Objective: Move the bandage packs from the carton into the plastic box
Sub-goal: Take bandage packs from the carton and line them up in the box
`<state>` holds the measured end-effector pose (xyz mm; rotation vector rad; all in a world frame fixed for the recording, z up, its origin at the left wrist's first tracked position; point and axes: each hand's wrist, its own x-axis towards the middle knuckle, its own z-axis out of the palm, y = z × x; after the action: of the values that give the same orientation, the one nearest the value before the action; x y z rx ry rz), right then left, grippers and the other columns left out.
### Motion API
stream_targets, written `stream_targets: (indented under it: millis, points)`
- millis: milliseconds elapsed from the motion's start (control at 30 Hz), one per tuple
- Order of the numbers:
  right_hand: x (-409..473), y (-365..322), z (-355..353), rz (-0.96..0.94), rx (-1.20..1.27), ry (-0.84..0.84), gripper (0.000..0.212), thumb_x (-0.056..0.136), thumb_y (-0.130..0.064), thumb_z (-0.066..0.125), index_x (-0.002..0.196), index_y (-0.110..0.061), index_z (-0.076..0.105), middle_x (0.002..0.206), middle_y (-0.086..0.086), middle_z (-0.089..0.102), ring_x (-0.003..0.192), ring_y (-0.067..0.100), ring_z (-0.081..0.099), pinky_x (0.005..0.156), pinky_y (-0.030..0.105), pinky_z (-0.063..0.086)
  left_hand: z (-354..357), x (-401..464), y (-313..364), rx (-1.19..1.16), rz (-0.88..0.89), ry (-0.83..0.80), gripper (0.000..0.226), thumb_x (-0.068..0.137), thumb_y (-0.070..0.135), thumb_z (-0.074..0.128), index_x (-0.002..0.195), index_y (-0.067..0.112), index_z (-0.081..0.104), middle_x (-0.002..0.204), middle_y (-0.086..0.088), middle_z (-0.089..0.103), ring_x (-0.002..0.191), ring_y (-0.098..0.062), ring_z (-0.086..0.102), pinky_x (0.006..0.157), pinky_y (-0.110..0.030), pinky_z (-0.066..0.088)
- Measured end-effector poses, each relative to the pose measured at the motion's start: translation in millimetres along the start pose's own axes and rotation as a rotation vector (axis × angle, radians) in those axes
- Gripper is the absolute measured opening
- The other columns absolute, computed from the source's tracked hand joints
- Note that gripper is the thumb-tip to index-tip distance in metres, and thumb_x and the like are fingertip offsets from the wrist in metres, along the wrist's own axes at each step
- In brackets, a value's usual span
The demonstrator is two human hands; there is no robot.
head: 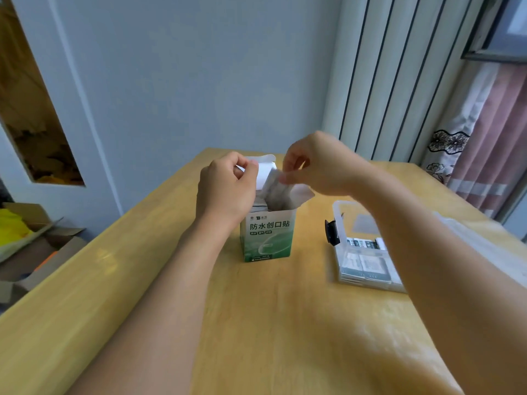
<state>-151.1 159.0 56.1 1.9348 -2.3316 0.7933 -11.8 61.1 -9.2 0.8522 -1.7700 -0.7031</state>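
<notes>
A green and white carton [268, 238] stands upright in the middle of the wooden table [271, 323], its top flaps open. My left hand [225, 189] grips the carton's left top flap and holds it back. My right hand [313, 166] pinches the upper end of a grey-white bandage pack [275, 189] that sticks up out of the carton's mouth. To the right lies the clear plastic box [339, 215], open, with several bandage packs [365, 263] lying flat inside it. My right forearm crosses over part of the box.
The box's clear lid [484, 252] lies open to the right, and a black latch [330, 232] sits on its left wall. Open cardboard boxes [34, 246] stand on the floor to the left. A radiator [393, 81] and a curtain [484, 155] stand behind the table.
</notes>
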Motion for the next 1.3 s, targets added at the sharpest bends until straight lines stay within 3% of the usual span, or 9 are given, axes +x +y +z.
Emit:
stream_targets:
  millis: [200,333,467,567,667,833,933,1033,1300]
  points:
    - [-10.6,13.8,-31.8,0.103,0.376,0.059,0.011,0.087,-0.013,0.077,0.081,-0.006,0.070,0.079,0.022,0.073,0.060,0.018,0.061,0.048,0.026,0.047,-2.9,-12.5,17.5,0.050,0.305,0.082,0.029,0.093,0.046,0.056,0.096,0.019,0.065,0.079,0.010,0.059,0.071,-0.013,0.051,0.068,-0.033,0.047]
    - [-17.2,9.9,-42.3,0.095,0.495,0.098,0.008,0.084,-0.007,0.078,0.088,-0.002,0.073,0.071,0.018,0.070,0.055,0.016,0.060,0.048,0.021,0.050,-3.4,-28.7,39.6,0.321,0.414,-0.064,0.067,0.078,0.067,0.065,0.127,0.022,0.056,0.110,0.010,0.059,0.092,-0.010,0.050,0.072,-0.028,0.043]
    - [-25.7,3.5,-46.6,0.057,0.458,0.089,0.013,0.084,-0.003,0.075,0.095,-0.009,0.073,0.066,0.014,0.069,0.056,0.019,0.062,0.053,0.026,0.054,8.8,-44.6,53.9,0.221,0.401,-0.184,0.071,0.077,0.067,0.071,0.132,0.027,0.050,0.118,0.012,0.061,0.100,-0.011,0.058,0.078,-0.029,0.051]
    - [-29.8,0.6,-49.3,0.043,0.447,0.132,0.015,0.085,0.000,0.069,0.095,-0.011,0.073,0.064,0.013,0.068,0.056,0.020,0.063,0.052,0.025,0.055,21.1,-51.1,58.8,-0.024,0.274,-0.277,0.050,0.089,0.054,0.067,0.129,0.028,0.051,0.107,0.011,0.065,0.081,-0.013,0.063,0.064,-0.025,0.049]
    - [-33.2,-2.4,-50.6,0.027,0.485,0.153,0.006,0.089,-0.005,0.069,0.091,-0.007,0.074,0.063,0.010,0.068,0.055,0.018,0.061,0.049,0.023,0.050,21.3,-51.9,67.2,-0.414,-0.046,-0.430,0.032,0.097,0.044,0.060,0.118,0.021,0.059,0.096,-0.002,0.068,0.060,-0.013,0.059,0.045,-0.023,0.041]
    - [-37.0,0.0,-59.0,0.002,0.330,0.106,0.051,0.079,-0.062,0.066,0.110,-0.022,0.072,0.098,-0.004,0.071,0.083,0.007,0.064,0.066,0.026,0.051,9.7,-50.7,70.6,-0.928,-0.523,-0.736,0.048,0.097,0.054,0.049,0.118,0.014,0.067,0.084,0.001,0.068,0.060,-0.009,0.056,0.038,-0.016,0.037]
    - [-46.9,-2.8,-61.7,-0.053,0.158,-0.106,0.088,0.062,-0.059,0.082,0.140,-0.034,0.050,0.134,-0.019,0.054,0.116,0.002,0.056,0.089,0.026,0.053,8.3,-50.6,71.3,-1.131,-0.618,-0.808,0.050,0.101,0.052,0.042,0.101,0.016,0.076,0.080,0.000,0.065,0.061,-0.008,0.054,0.038,-0.015,0.041]
    - [-54.4,-7.1,-52.9,-0.067,-0.042,-0.197,0.112,0.062,-0.044,0.091,0.153,-0.033,0.027,0.148,-0.017,0.040,0.121,0.009,0.055,0.097,0.026,0.052,12.1,-52.1,72.1,-1.185,-0.626,-0.820,0.049,0.103,0.051,0.038,0.097,0.018,0.072,0.073,0.002,0.065,0.054,-0.009,0.045,0.039,-0.018,0.039]
    - [-55.4,-13.2,-42.2,-0.097,-0.220,-0.161,0.095,0.062,-0.042,0.090,0.143,-0.028,0.042,0.128,-0.008,0.054,0.109,0.015,0.057,0.091,0.034,0.056,19.3,-54.0,69.3,-1.239,-0.701,-0.747,0.055,0.102,0.053,0.039,0.085,0.018,0.079,0.080,-0.001,0.070,0.066,-0.013,0.068,0.062,-0.028,0.057]
